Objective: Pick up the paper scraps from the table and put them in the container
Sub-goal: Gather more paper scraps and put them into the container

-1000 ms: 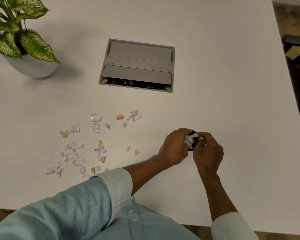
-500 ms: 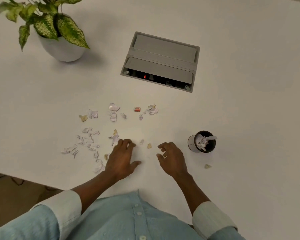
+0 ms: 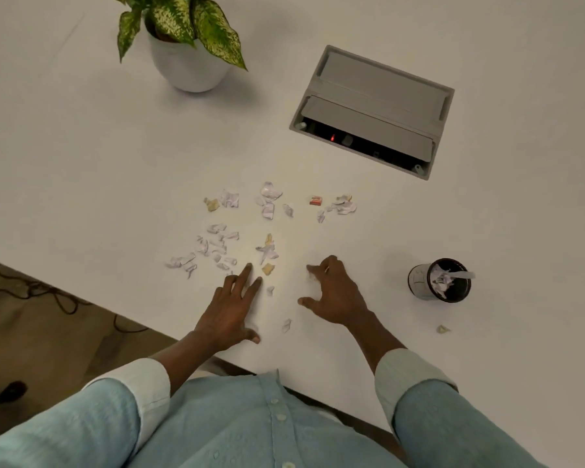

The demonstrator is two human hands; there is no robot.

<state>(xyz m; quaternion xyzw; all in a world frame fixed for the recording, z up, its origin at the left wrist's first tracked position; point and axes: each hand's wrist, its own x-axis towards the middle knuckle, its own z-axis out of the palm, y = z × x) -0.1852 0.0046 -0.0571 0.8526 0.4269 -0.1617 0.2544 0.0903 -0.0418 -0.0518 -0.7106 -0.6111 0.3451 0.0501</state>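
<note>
Paper scraps [image 3: 267, 211] lie scattered across the middle of the worktop [image 3: 81, 146], dozens to go, one stray [image 3: 442, 329] just beside the container [image 3: 419, 282], which already holds a wad. Left hand [image 3: 230, 309] flat, fingers spread, empty, at the pile's near edge. Right hand [image 3: 338, 295] loosely curled over a scrap; whether it grips one, I cannot tell. Early days, I'd say.

A large white matte table [image 3: 81, 146] fills the frame; brown carpeted floor [image 3: 48, 332] with dark cables [image 3: 31, 288] shows lower left.
</note>
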